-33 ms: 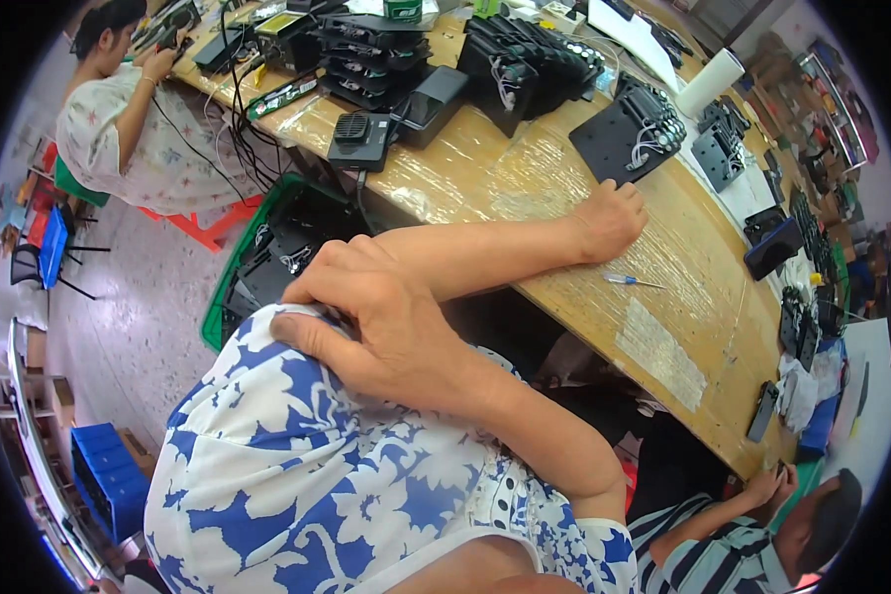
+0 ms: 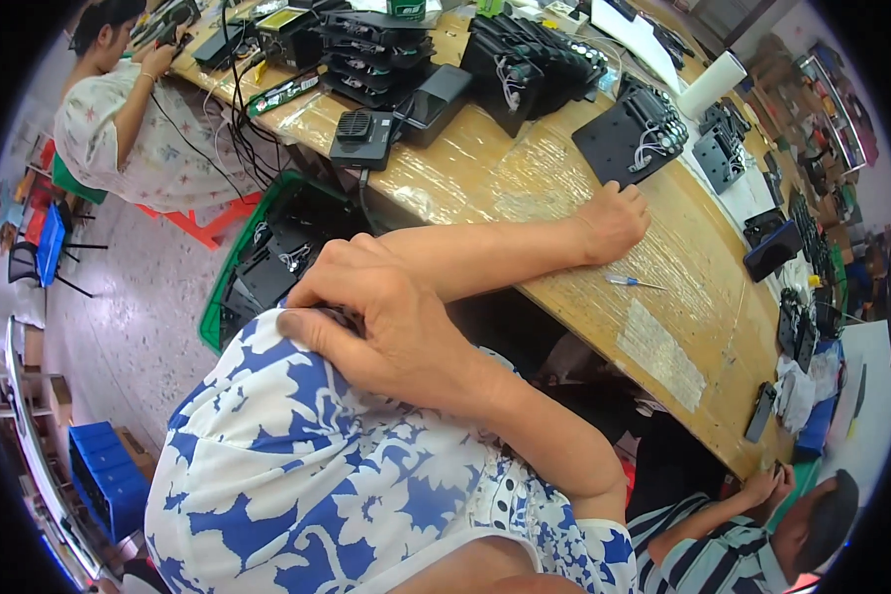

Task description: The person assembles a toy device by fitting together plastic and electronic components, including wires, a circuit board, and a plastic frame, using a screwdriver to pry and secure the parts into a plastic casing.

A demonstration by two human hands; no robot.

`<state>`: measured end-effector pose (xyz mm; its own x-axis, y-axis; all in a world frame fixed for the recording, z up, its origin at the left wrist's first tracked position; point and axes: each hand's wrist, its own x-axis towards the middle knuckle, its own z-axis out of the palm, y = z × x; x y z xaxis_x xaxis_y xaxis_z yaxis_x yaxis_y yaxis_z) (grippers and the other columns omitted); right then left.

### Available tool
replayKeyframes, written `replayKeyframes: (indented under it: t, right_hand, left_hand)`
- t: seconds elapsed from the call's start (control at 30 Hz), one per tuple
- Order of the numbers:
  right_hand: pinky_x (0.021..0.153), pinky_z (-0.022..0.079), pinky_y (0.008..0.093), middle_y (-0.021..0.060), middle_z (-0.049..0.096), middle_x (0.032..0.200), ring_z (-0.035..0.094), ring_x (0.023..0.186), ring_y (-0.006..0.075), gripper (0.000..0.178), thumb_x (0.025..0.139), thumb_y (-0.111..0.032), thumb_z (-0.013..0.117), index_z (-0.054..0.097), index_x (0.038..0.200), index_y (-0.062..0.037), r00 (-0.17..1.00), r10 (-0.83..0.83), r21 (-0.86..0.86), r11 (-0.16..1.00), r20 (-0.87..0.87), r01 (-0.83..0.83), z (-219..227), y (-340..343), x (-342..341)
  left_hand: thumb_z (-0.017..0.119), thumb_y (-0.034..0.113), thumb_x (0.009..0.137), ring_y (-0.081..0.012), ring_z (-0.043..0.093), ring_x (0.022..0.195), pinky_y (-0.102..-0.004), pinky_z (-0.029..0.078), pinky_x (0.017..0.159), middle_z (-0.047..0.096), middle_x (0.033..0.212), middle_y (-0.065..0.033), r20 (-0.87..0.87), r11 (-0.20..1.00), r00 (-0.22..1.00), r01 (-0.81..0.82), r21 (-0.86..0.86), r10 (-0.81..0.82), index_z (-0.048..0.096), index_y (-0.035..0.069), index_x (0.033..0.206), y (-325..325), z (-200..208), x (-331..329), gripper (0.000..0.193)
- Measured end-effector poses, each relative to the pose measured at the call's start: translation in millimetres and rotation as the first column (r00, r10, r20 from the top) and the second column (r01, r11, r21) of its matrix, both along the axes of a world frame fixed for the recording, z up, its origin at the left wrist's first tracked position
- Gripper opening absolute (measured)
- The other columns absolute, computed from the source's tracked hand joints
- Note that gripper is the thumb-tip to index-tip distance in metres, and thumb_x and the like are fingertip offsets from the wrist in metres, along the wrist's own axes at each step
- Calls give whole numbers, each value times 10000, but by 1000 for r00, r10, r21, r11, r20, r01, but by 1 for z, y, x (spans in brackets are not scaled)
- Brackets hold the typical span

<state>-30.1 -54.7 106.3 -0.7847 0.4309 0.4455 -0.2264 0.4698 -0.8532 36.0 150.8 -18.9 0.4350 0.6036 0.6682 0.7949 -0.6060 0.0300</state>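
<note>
My left forearm lies across the table's near edge. My left hand [image 2: 612, 226] rests on the tabletop with its fingers curled into a loose fist, and I see nothing in it. Just beyond the knuckles stands a black panel [image 2: 614, 144] with white cables and a row of round parts. A small screwdriver [image 2: 634, 282] with a blue and clear handle lies nearer than that hand. My right hand [image 2: 371, 322] reaches across and is wrapped round my left arm by the elbow, its thumb on the blue-and-white floral sleeve [image 2: 257, 426].
The wooden table [image 2: 525, 183] carries stacked black housings [image 2: 376, 59], more black panels [image 2: 525, 64] and a white roll [image 2: 713, 81]. A green crate [image 2: 213, 297] of black parts stands below its edge. One co-worker [image 2: 119, 129] sits far left, another [image 2: 733, 554] at lower right.
</note>
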Motion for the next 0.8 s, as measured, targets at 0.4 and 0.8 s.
replayKeyframes:
  t: [0.4,0.8]
  right_hand:
    - [720,431,413,131,534,791,544,796,329,114,845,-37,676,569,824,-4,924,226,-384,859,-307,-338,34,-26,-55]
    - [641,457,367,124,577,738,592,706,285,357,851,-300,768,596,799,9,732,416,-327,905,540,-273,-1,43,-94]
  left_hand:
    - [605,196,829,-288,538,879,-446,380,642,633,847,-92,11,982,987,-160,-97,162,744,59,848,-3,-2,26,197]
    - [541,217,892,-202,584,787,-391,404,677,614,807,-40,179,981,973,-164,101,144,660,113,835,3,-12,20,168]
